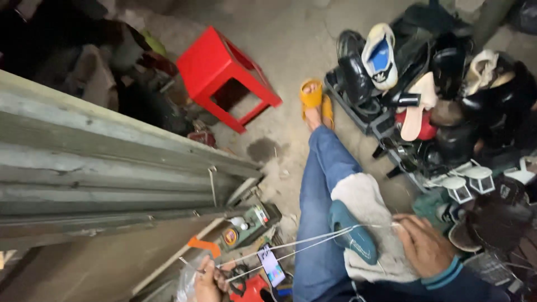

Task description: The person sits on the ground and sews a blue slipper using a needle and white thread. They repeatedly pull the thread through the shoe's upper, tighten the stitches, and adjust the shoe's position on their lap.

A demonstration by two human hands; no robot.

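Note:
My left hand (206, 279) is at the bottom edge, fingers pinched on white thread (302, 243) that runs taut to the right. My right hand (422, 245) holds the other end of the thread, resting on a grey-white cloth (363, 201) spread over my lap. A teal shoe (351, 232) lies on that cloth, sole toward me, with the thread passing to it. My leg in blue jeans (324, 168) stretches out to a foot in a yellow sandal (311, 95).
A red plastic stool (215, 67) stands ahead. A rack piled with shoes (425, 95) fills the right. Grey wooden boards (100, 162) lie to the left. A lit phone (272, 265), a small tin (230, 236) and red scissors (251, 288) sit near my left hand.

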